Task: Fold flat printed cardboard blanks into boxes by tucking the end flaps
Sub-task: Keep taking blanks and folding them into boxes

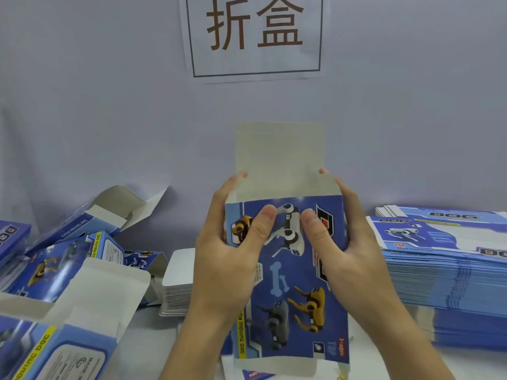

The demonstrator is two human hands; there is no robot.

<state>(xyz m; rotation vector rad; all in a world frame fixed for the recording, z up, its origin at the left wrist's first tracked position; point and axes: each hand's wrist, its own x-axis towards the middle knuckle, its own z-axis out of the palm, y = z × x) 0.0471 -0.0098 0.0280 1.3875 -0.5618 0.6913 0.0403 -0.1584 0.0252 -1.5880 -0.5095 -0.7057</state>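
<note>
Holding the printed box blank [290, 283] upright at the centre of the frame, both hands grasp its upper part: the left hand [230, 248] curls around the left edge with the thumb pressed on the blue front, and the right hand [354, 239] does the same on the right edge. Fingertips of both hands show behind the grey top flap [279, 157], which stands straight up, not yet folded.

At the right edge of the frame lies a tall stack of flat blanks [450, 272] on the counter [153, 341]. In the lower left are several folded boxes [68, 272] with open ends, and behind the left hand a small pile of white cards [178, 283]. A paper sign [253, 37] hangs on the wall above.

I judge the blank is being opened into a tube. If the thumbs squeeze unevenly, the panel could crease off its score line, or the tall flap could bend crooked and then not tuck in cleanly.
</note>
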